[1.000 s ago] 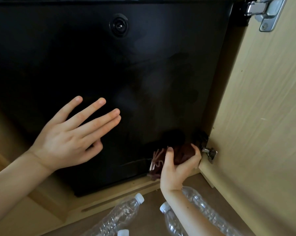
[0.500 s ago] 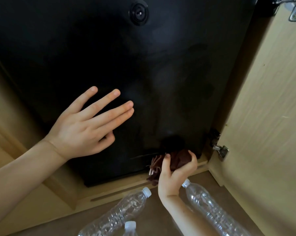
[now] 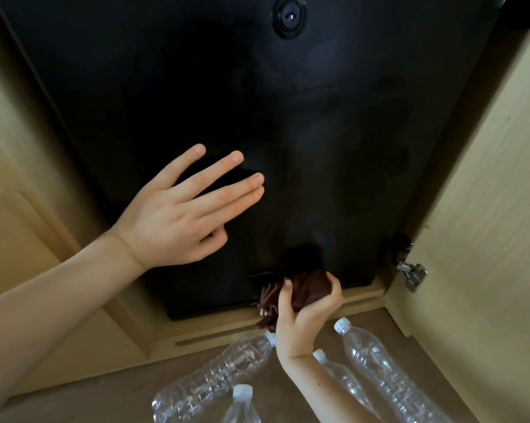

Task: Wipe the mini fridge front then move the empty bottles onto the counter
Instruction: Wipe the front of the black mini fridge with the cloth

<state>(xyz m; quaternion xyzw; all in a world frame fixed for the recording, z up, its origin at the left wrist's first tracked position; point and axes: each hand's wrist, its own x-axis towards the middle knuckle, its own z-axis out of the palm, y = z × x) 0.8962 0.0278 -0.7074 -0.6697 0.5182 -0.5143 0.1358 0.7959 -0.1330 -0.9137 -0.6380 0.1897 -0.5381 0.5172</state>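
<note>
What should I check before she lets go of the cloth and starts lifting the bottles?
1. Dark brown bunched cloth gripped in the right hand: ok.
2. Cloth at the bottom edge of the glossy black mini fridge front: ok.
3. Fridge front wiped clean: cannot tell; faint smears show on the upper right.
4. Left hand free, fingers spread near the door: ok; contact cannot be told.
5. Clear plastic bottles with white caps lying on the brown floor, within reach: ok.
6. Bottles empty: they look empty; four in view, partly cropped.
</note>
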